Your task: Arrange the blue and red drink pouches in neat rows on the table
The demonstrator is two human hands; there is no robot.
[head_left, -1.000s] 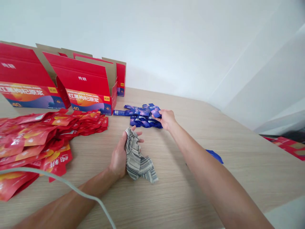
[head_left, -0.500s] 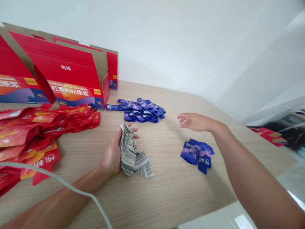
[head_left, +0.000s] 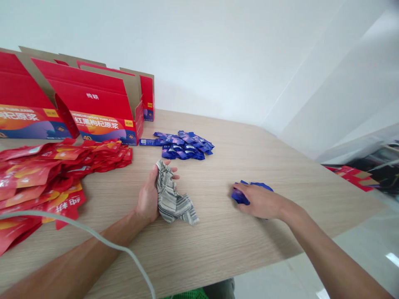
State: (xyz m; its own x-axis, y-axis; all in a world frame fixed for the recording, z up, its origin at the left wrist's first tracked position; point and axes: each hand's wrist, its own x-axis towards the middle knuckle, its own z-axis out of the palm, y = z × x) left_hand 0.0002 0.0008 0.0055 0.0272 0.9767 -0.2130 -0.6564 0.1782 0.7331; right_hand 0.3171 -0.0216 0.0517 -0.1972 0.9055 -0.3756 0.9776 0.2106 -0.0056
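A grey-and-white striped cloth (head_left: 170,197) lies crumpled in my left hand (head_left: 149,195). The thumb and fingers of that hand curve about it, and its loose end trails on the tabletop. Over to the right, my right hand (head_left: 262,202) has come down from above on a few blue pouches (head_left: 239,196). Its fingers bend over their near-left edge, and the palm hides most of them. A larger pile of blue pouches (head_left: 187,145) lies farther back, beyond the cloth.
Red pouches (head_left: 46,174) are heaped on the left of the wooden table (head_left: 205,249). Behind them stand open red cartons (head_left: 102,104) against the wall. A pale cable (head_left: 102,238) crosses the lower left. The table's front edge drops to a tiled floor (head_left: 268,282).
My right hand has moved down from above the table onto the small group of blue pouches and covers them. My left hand keeps the cloth in nearly the same place.
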